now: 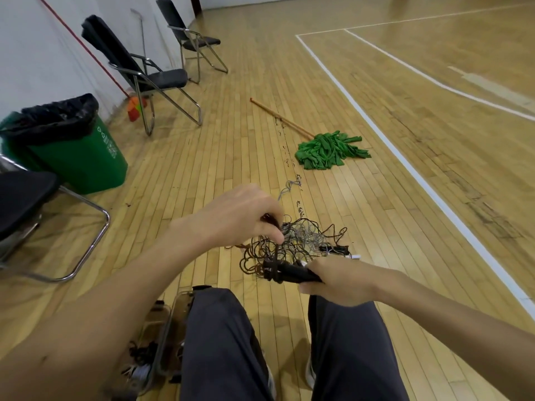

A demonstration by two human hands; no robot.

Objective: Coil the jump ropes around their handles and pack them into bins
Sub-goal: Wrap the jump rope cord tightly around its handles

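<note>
- Head view: the left hand [240,215] is curled, its thumb and fingertips pinching a thin dark strand at the top of the jump ropes [295,241].
- The right hand [338,280] is wrapped around a bundle of black handles [289,273]. They are smooth, slim and cylindrical, and a few turns of dark cord are wound round their far end.
- The ropes form a loose, wiry tangle of black, brown and grey cords just in front of the knees, between the two hands. More black handles and a white tip lie at its right edge. Whether the whole tangle rests on the floor cannot be told.
- A clear plastic bin [170,322] with rounded walls stands just beside the left leg. Dark and pale cords are heaped inside it, though their details are blurred.
- The legs [223,342] are in dark grey cloth trousers.
- A green plastic waste bin [86,160], lined with a crinkled black bag, stands near the white wall at left. Its contents are hidden.
- A mop [330,151] with floppy green cloth strips and a wooden stick lies on the floor beyond the ropes.
- Folding chairs [150,76] with black padded seats and shiny metal tube frames stand along the wall.
- The floor [405,241] is glossy narrow wooden strips marked with white painted lines.
</note>
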